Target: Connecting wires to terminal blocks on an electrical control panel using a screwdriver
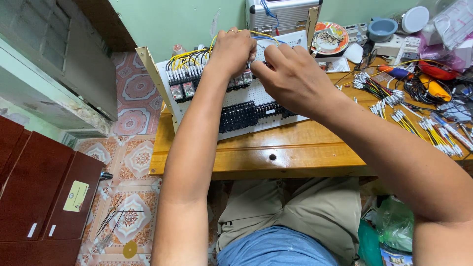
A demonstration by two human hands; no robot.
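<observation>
A blue shirt hem [276,249] and khaki-clad knees [295,212] are seen nearest, tucked under the front edge of a wooden table [276,152]. A bare strip of tabletop is left between that edge and a white perforated panel [236,106], which is propped up at a tilt near the table's left end. A black terminal row [246,116] is fixed across the panel, with small relays [183,90] higher up at the left.

The left hand [232,51] is curled over the panel's upper part, fingers closed on a bundle of yellow and black wires [194,58]. The right hand [290,76] is held just beside it, fingertips pinched together at the panel; what is pinched cannot be told.

To the right, the table is crowded with loose wire ends [419,125]. To the left, patterned floor tiles [133,162] lie open beside a dark red cabinet [44,192]. Behind the panel a green wall [167,19] closes the space.
</observation>
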